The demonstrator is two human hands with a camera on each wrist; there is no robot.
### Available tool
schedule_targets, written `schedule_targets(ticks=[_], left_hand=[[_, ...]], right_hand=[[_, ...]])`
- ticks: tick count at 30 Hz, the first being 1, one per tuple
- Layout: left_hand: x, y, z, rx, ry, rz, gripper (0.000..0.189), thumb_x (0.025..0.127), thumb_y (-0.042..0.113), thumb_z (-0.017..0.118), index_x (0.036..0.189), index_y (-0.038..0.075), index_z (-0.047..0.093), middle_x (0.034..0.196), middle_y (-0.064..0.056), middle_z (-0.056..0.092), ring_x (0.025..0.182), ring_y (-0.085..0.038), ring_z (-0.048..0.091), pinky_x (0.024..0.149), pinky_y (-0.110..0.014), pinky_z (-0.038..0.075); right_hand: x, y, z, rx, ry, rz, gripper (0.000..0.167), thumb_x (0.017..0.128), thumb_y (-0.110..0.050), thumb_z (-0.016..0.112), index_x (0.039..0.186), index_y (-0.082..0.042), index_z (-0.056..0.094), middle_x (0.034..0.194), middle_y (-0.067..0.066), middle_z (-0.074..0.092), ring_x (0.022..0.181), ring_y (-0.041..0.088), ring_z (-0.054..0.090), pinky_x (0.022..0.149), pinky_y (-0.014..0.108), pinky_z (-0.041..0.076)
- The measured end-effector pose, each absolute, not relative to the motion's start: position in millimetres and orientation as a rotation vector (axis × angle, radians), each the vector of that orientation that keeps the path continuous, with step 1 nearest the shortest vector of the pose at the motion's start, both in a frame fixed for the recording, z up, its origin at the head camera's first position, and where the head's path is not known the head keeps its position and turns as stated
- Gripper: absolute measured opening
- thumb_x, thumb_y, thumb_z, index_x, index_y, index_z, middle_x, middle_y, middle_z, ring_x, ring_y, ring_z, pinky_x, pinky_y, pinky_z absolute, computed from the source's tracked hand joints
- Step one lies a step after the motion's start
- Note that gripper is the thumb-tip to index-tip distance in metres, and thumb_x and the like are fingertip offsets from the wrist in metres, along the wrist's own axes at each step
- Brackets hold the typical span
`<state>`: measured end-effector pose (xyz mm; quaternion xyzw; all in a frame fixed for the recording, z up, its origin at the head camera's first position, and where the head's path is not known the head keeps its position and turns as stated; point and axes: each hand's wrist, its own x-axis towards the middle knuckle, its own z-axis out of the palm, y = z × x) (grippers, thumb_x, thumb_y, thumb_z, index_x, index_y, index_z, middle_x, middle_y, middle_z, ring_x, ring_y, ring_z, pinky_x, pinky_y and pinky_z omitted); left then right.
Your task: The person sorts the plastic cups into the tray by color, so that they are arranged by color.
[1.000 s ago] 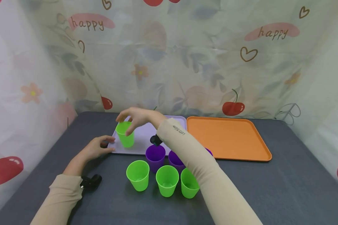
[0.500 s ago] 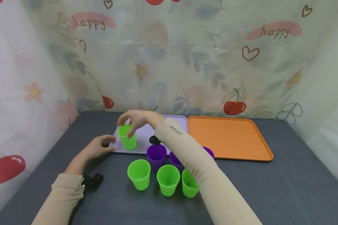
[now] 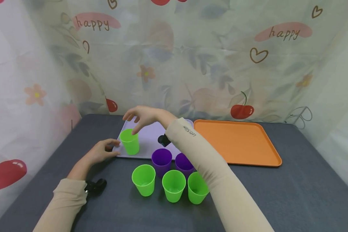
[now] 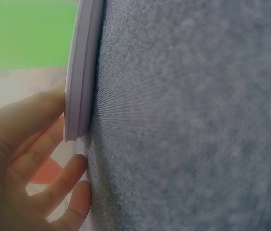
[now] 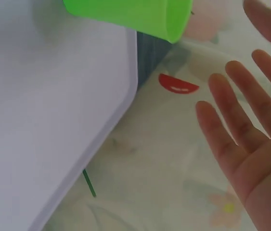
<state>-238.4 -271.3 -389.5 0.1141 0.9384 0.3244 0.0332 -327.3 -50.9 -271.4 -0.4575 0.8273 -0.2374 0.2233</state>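
A green cup (image 3: 130, 141) stands upright on the left end of the lilac tray (image 3: 150, 137). My right hand (image 3: 145, 116) is just above that cup, its fingers spread and holding nothing; the right wrist view shows the fingers (image 5: 238, 101) apart from the cup (image 5: 125, 12). With thumb and fingers around the front-left corner, my left hand (image 3: 100, 151) holds the tray, whose rim (image 4: 82, 72) shows against the thumb in the left wrist view. Nearer me stand green cups (image 3: 143, 180) in a row, with purple cups (image 3: 161, 161) behind them; my right sleeve hides part of this group.
An orange tray (image 3: 235, 141) lies to the right, side by side with the lilac one. Both rest on a dark grey table (image 3: 301, 193). A printed curtain (image 3: 191, 64) hangs behind and at both sides.
My right hand has let go of the green cup and risen off it, moving slightly right. That cup stays on the lilac tray. The left hand has kept its place.
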Motion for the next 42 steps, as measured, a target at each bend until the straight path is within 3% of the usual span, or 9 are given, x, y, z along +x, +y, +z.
schedule_targets(ticks=[7, 14, 28, 38, 42], left_hand=[[-237, -270, -390, 0.348, 2.915, 0.994, 0.045, 0.084, 0.019, 0.069, 0.121, -0.003, 0.056, 0.118, -0.024, 0.060, 0.108, -0.046, 0.055, 0.090, -0.053, 0.046], [-235, -270, -387, 0.362, 2.913, 0.994, 0.046, 0.084, 0.019, 0.069, 0.122, -0.003, 0.056, 0.119, -0.025, 0.060, 0.108, -0.047, 0.055, 0.090, -0.054, 0.046], [-236, -276, -392, 0.364, 2.908, 0.965, 0.048, 0.084, 0.022, 0.069, 0.123, -0.002, 0.055, 0.120, -0.024, 0.060, 0.109, -0.045, 0.055, 0.089, -0.053, 0.046], [-238, -272, -391, 0.351, 2.899, 0.974, 0.047, 0.085, 0.022, 0.068, 0.124, -0.001, 0.055, 0.122, -0.025, 0.058, 0.110, -0.046, 0.054, 0.090, -0.054, 0.045], [-239, -270, -391, 0.338, 2.897, 0.967, 0.047, 0.085, 0.022, 0.068, 0.124, -0.001, 0.054, 0.122, -0.024, 0.058, 0.111, -0.047, 0.053, 0.090, -0.054, 0.045]], right_hand=[[-318, -8, -244, -1.313, 2.363, -0.742, 0.042, 0.083, -0.014, 0.070, 0.122, -0.007, 0.057, 0.119, 0.012, 0.062, 0.107, 0.023, 0.062, 0.091, 0.025, 0.049], [-295, 50, -240, -1.372, 2.358, -0.806, 0.039, 0.086, -0.018, 0.067, 0.122, -0.007, 0.057, 0.117, 0.010, 0.062, 0.104, 0.019, 0.063, 0.091, 0.028, 0.050], [-223, 146, -277, -1.335, 2.321, -1.059, 0.037, 0.086, -0.014, 0.066, 0.122, -0.007, 0.057, 0.115, 0.009, 0.064, 0.100, 0.016, 0.065, 0.088, 0.027, 0.053], [-193, 180, -305, -1.322, 2.396, -1.211, 0.035, 0.085, -0.012, 0.067, 0.118, -0.007, 0.059, 0.111, 0.005, 0.066, 0.102, 0.018, 0.064, 0.087, 0.027, 0.053], [-182, 185, -317, -1.347, 2.363, -1.288, 0.039, 0.083, -0.010, 0.069, 0.120, -0.002, 0.057, 0.113, 0.009, 0.064, 0.103, 0.019, 0.063, 0.088, 0.026, 0.052]])
